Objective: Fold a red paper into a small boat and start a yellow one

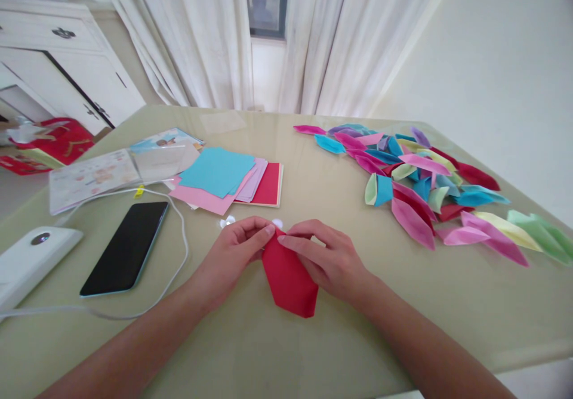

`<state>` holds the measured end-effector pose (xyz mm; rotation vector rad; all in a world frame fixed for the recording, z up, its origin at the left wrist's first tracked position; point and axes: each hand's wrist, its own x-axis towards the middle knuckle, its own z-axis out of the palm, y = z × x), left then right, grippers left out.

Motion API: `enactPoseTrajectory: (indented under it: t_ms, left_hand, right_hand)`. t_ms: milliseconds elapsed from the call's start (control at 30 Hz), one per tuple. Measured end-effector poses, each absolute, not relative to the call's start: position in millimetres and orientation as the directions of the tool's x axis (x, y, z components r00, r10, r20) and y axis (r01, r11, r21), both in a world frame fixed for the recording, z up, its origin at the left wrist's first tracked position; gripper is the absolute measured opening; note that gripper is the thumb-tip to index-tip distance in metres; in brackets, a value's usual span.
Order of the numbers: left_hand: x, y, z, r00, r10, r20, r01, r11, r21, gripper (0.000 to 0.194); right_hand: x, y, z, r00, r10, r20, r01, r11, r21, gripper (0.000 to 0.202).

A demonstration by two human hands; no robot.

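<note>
- Red paper: a partly folded sheet, lying flat on the table, narrowing to a point at its far end and blunt at its near end, with both hands' fingertips pinching that far tip.

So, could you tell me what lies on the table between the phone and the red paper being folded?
In the head view, a white cable loops between the phone and the red paper; the left hand lies there too.
</note>
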<state>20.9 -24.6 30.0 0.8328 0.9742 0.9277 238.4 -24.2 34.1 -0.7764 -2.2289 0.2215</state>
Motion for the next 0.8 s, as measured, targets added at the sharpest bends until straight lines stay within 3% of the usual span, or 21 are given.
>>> enactPoseTrajectory:
  t_ms: [233,367,633,700,800]
  left_hand:
    - [20.2,-22.8,26.6,0.27,0.922,-0.278,-0.225,0.341,0.913,0.028]
    - [19.3,-21.9,25.4,0.259,0.929,-0.265,-0.206,0.321,0.924,0.03]
    - [21.2,-20.7,37.5,0.195,0.963,-0.186,-0.049,0.199,0.979,0.031]
    - [21.9,-21.1,38.9,0.179,0.97,-0.166,-0.032,0.174,0.984,0.03]
    - [21.6,-22.5,39.7,0.176,0.976,-0.124,-0.004,0.127,0.992,0.029]
  right_hand:
    - [243.4,-23.1,35.9,-0.591,0.587,0.553,0.431,0.81,-0.399,0.035]
    - [242.1,-24.0,36.5,-0.613,0.556,0.561,0.442,0.83,-0.339,0.034]
    - [240.4,-26.4,35.1,-0.609,0.544,0.577,0.438,0.837,-0.326,0.033]
    - [238.9,-27.6,35.1,-0.588,0.566,0.578,0.424,0.824,-0.376,0.031]
    - [233.2,-29.2,35.7,-0.46,0.67,0.582,0.371,0.741,-0.559,0.02]
